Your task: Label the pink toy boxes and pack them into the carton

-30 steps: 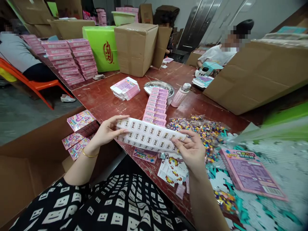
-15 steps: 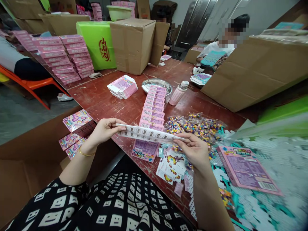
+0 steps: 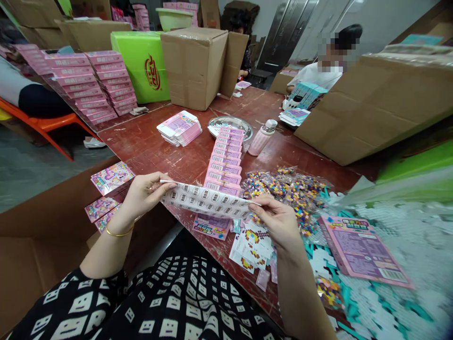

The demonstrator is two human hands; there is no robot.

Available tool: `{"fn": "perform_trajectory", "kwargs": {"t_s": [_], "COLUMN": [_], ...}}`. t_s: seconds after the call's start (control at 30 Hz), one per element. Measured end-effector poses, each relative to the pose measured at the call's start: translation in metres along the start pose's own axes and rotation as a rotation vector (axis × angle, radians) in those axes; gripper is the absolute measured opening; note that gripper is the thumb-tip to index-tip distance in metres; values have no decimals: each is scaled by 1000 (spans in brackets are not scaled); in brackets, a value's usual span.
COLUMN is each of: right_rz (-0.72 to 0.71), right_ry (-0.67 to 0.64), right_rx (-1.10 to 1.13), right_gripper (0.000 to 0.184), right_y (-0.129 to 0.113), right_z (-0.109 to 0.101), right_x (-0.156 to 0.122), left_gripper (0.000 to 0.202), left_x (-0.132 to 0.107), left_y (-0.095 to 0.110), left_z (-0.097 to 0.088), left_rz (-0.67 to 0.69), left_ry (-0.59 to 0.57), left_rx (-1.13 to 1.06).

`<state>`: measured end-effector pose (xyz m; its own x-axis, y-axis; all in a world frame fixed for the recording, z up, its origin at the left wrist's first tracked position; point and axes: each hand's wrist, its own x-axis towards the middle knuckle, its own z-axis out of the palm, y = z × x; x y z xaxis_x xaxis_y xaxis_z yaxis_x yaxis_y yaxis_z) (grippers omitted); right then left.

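Observation:
A white sheet of round stickers [image 3: 208,200], printed with rows of dark circles, is stretched between my hands above the table's near edge. My left hand [image 3: 150,192] pinches its left end between thumb and fingers. The right end is gripped by my right hand [image 3: 276,218], also closed. Below and behind the sheet runs an overlapping row of pink boxes [image 3: 225,158] with barcodes showing; the nearest pink box [image 3: 211,227] is partly hidden by the sheet. Pixel-pattern cards [image 3: 252,245] lie just beneath my right hand.
Bags of coloured beads [image 3: 293,189] and a lone pink box [image 3: 364,248] lie at right. Farther back are flat pink cartons [image 3: 180,127], a metal plate [image 3: 247,123], a pink bottle [image 3: 262,137] and a large carton [image 3: 196,66]. An open carton [image 3: 21,264] holds boxes at lower left. Another person sits behind.
The sticker sheet has tilted, so more of its printed face shows. Both hands have shifted slightly left, still holding its ends. The person opposite has moved the blue boxes.

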<state>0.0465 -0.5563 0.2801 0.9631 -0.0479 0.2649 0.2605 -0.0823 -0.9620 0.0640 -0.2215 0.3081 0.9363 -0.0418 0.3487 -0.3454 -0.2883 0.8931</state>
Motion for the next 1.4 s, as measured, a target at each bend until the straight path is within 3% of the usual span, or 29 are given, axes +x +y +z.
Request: {"fn": "perform_trajectory", "kwargs": {"t_s": [0.1, 0.23, 0.33, 0.43, 0.6, 0.77, 0.9, 1.03, 1.17, 1.4], "right_rz": [56, 126, 209, 234, 247, 240, 149, 108, -38, -151], "right_ry": [106, 267, 220, 168, 141, 165, 112, 93, 61, 16], "right_rx": [115, 315, 405, 437, 398, 331, 191, 159, -1, -168], "right_gripper": [25, 34, 36, 36, 38, 37, 29, 23, 15, 23], "right_y": [7, 15, 17, 17, 19, 20, 17, 15, 11, 12], "right_z": [15, 57, 83, 91, 85, 81, 78, 78, 77, 76], "right_x": [-2, -7, -12, -15, -16, -14, -16, -16, -15, -14], "left_gripper": [33, 70, 61, 46, 41, 43, 47, 40, 39, 45], "left_x": [-4, -26, -40, -36, -17, -18, -18, -15, -15, -15], "left_y": [-6, -14, -15, -7, 4, 0, 0, 4, 5, 5], "left_z": [13, 69, 113, 132, 133, 137, 138, 139, 143, 146], "left_rz": [-188, -240, -354, -470, -497, -555, -619, -597, -597, -536], "left_ry": [51, -1, 72, 243, 356, 383, 289, 383, 398, 448], "left_rx": [-380, -732, -895, -996, -1091, -1165, -1115, -1115, -1124, -1157]}}
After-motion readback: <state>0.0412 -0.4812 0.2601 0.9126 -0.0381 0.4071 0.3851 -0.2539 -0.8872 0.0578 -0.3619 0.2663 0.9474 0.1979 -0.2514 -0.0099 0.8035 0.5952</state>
